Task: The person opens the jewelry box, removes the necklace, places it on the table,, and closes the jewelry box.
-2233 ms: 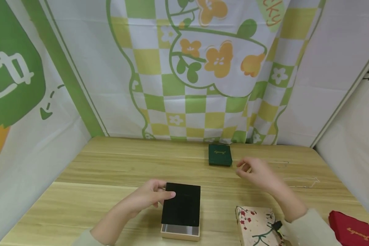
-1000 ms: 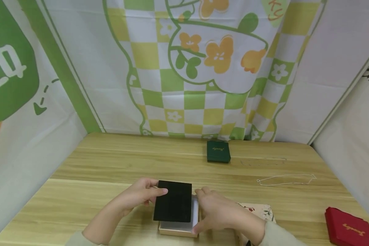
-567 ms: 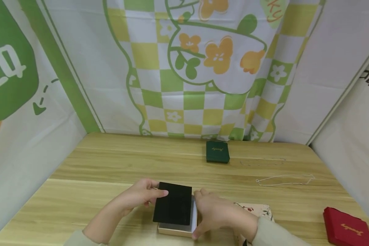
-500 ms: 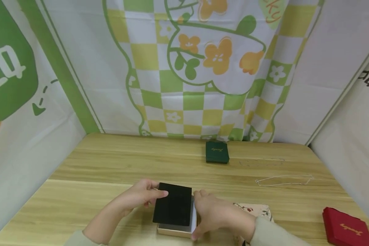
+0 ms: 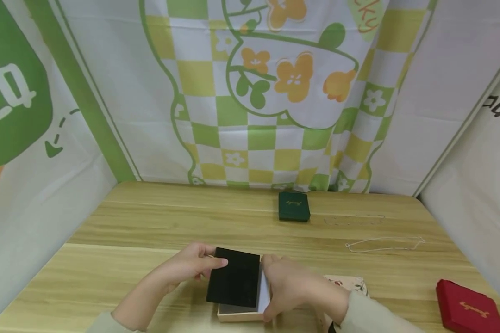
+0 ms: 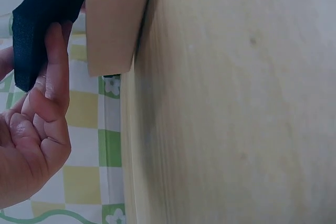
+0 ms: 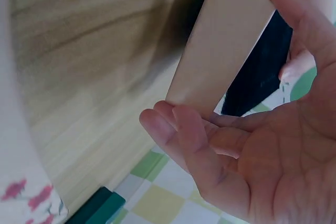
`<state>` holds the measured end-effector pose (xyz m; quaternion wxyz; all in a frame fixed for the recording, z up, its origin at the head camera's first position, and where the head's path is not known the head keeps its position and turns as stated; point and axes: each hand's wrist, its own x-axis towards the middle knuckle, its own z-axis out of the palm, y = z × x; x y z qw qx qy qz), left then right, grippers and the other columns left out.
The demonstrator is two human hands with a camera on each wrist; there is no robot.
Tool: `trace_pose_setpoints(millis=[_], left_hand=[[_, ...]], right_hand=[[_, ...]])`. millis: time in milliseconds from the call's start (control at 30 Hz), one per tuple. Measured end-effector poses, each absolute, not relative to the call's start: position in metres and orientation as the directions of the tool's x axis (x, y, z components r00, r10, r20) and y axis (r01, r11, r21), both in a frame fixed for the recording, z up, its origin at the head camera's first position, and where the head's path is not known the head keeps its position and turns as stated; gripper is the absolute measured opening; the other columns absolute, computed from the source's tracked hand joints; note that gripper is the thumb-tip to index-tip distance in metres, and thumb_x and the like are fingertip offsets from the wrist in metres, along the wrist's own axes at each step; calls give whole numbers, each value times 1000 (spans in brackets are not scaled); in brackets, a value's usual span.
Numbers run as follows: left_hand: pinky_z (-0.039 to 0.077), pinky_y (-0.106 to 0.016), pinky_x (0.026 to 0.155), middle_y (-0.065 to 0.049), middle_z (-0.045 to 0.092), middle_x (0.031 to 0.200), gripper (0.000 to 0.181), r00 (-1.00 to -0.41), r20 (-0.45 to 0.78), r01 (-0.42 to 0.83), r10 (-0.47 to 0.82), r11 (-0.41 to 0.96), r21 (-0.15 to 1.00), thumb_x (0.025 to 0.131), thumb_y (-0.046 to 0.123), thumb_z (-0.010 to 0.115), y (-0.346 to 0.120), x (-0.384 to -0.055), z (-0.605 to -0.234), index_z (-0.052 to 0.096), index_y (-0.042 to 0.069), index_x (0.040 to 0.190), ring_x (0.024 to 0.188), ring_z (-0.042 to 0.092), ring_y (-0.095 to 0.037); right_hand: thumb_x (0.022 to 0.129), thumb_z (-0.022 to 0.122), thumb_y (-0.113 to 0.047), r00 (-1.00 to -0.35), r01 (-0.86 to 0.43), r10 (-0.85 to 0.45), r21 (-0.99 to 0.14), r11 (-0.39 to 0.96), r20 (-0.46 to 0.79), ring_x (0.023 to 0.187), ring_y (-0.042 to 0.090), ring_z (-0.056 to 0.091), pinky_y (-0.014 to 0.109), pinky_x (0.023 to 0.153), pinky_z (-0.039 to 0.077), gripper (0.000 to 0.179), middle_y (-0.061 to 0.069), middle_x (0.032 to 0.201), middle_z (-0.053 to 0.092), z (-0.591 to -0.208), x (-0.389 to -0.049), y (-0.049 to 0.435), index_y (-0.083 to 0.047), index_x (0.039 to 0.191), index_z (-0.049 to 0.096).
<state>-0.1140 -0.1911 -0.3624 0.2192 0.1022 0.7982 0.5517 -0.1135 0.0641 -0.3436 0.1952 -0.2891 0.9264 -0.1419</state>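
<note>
My left hand [image 5: 193,262] pinches a black foam pad [image 5: 234,280] at its left edge, thumb on top and fingers underneath. Tilted slightly, the pad hangs over an open cream box [image 5: 242,317] and covers most of its pale inside. My right hand [image 5: 290,283] grips that box along its right side, thumb at the near corner and fingers at the far one. In the right wrist view the box's plain side wall [image 7: 223,45] lies between thumb and fingertips. The left wrist view shows the pad's thick, rough-textured edge [image 6: 29,45] held in the fingers, beside the box.
A flower-printed box [image 5: 350,283] sits partly hidden under my right forearm. Farther right is a red box [image 5: 471,307]. Toward the back lie a green box [image 5: 294,206], a thin chain [image 5: 354,220] and a silver necklace [image 5: 385,245]. Patterned curtain [image 5: 262,138] hangs behind the table.
My right hand came from beside the green box to the cream box and gripped it. Lately the box has shifted slightly right beneath the pad; my left hand has kept its pinch.
</note>
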Motion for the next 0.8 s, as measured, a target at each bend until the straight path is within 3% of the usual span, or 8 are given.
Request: trace_pose_setpoints(millis=[100,233,367,567,800], left_hand=[[38,-25,57,5,40,60,50,-881,-238,-80,408,367,927,95,30,64,-190,-114,-360,26,16,66,64,49,-15],[40,-26,58,5,40,61,49,-890,-235,-83,390,367,926,95,32,65,-186,-115,-356,28,16,66,68,55,-18],[40,-28,59,6,36,59,49,-900,-221,-70,376,375,924,94,33,65,-181,-119,-351,30,15,66,71,59,-21],[40,-29,59,6,47,54,47,-893,-213,-34,396,414,910,95,34,66,-172,-121,-344,32,15,66,69,66,-22],[39,-28,57,5,51,52,45,-905,-199,-8,376,452,892,93,32,68,-165,-121,-339,38,14,64,66,68,-21]], right_hand=[[57,94,-33,-765,-464,-586,-403,789,-265,106,28,59,40,90,53,89,7,109,62,-339,-115,69,-1,126,47],[60,94,-31,-785,-425,-565,-441,790,-255,131,50,47,57,100,47,107,25,132,59,-331,-119,78,6,142,36],[61,94,-28,-806,-412,-552,-466,783,-216,134,54,41,62,101,44,108,26,136,56,-326,-119,85,5,145,35],[60,95,-29,-835,-413,-523,-435,800,-170,138,57,33,66,106,37,111,21,148,48,-325,-115,88,3,148,34],[59,95,-30,-853,-420,-508,-421,804,-120,137,56,36,65,99,44,109,17,146,52,-329,-114,90,0,147,37]])
